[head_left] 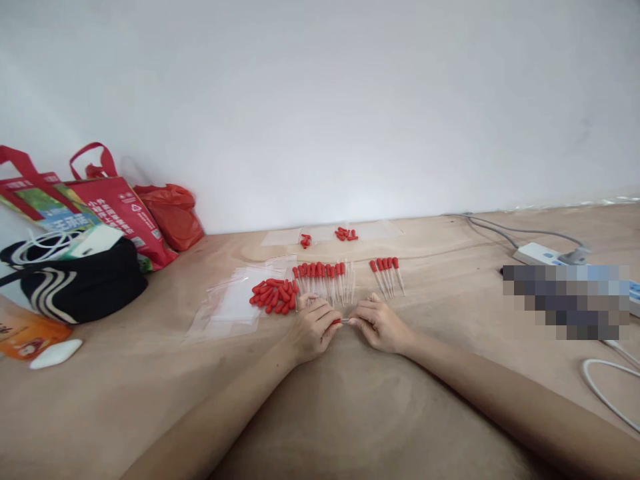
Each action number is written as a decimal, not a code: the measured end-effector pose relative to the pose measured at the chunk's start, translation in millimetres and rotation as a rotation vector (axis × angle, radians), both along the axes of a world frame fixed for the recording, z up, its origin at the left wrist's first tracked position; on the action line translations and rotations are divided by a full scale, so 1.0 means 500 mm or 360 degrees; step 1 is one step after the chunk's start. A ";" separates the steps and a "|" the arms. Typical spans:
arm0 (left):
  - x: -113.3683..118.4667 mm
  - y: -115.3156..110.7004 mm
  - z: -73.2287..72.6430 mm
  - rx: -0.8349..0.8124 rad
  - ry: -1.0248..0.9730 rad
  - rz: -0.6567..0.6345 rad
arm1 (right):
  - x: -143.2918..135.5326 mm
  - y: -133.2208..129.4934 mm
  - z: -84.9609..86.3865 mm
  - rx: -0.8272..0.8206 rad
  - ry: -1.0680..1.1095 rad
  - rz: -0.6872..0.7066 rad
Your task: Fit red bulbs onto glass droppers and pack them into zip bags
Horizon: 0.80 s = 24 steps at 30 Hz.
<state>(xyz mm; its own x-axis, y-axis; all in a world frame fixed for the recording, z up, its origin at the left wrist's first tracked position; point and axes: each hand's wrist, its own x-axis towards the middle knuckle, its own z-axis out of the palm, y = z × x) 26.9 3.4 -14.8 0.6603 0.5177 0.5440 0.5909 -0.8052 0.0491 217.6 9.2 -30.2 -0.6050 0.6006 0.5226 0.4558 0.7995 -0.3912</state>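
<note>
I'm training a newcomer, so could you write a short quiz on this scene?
1. Which hand pinches the red dropper bulb?
2. True or false: the pile of loose red bulbs lies to the left of the larger row of droppers.
3. How many droppers make up the smaller group on the right: A, three; B, five; C, eight?

Key: 1. Left hand; the right hand holds the thin tube. 2. True. 3. B.

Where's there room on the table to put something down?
Bare brown wooden table lies between the five red-topped clear droppers and the white plastic power strip, and between the left forearm and right forearm. It's crowded near the left hand: a heap of red rubbery bulbs and a longer dropper row.
</note>
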 end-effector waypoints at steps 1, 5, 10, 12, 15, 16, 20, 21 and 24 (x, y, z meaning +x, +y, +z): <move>0.000 0.001 0.000 -0.0007 0.0003 -0.0009 | -0.001 0.000 0.000 -0.0001 -0.0003 0.0003; -0.005 0.004 -0.002 -0.0081 -0.0019 0.0026 | -0.003 0.002 0.004 -0.0053 0.0011 -0.0021; -0.019 0.005 0.000 -0.0165 -0.0124 0.0124 | 0.004 0.011 0.011 -0.0097 -0.0038 0.0037; -0.022 0.003 0.001 -0.0155 -0.0130 0.0107 | 0.010 0.011 0.014 -0.0027 -0.0128 0.0075; -0.023 0.002 0.004 -0.0142 -0.0088 0.0052 | 0.017 0.006 0.020 0.0186 -0.0279 0.0031; -0.024 0.002 0.004 -0.0136 -0.0075 0.0064 | 0.020 0.006 0.023 0.0253 -0.0315 -0.0005; -0.037 0.015 0.006 -0.0018 -0.0150 0.0451 | 0.033 0.033 0.029 0.0264 -0.0243 -0.0335; -0.042 0.020 0.006 0.0027 -0.0187 0.0601 | 0.037 0.048 0.029 0.0196 -0.0164 -0.0487; -0.057 0.032 0.005 0.0109 -0.0253 0.0939 | 0.047 0.097 0.025 -0.0089 0.0036 -0.0951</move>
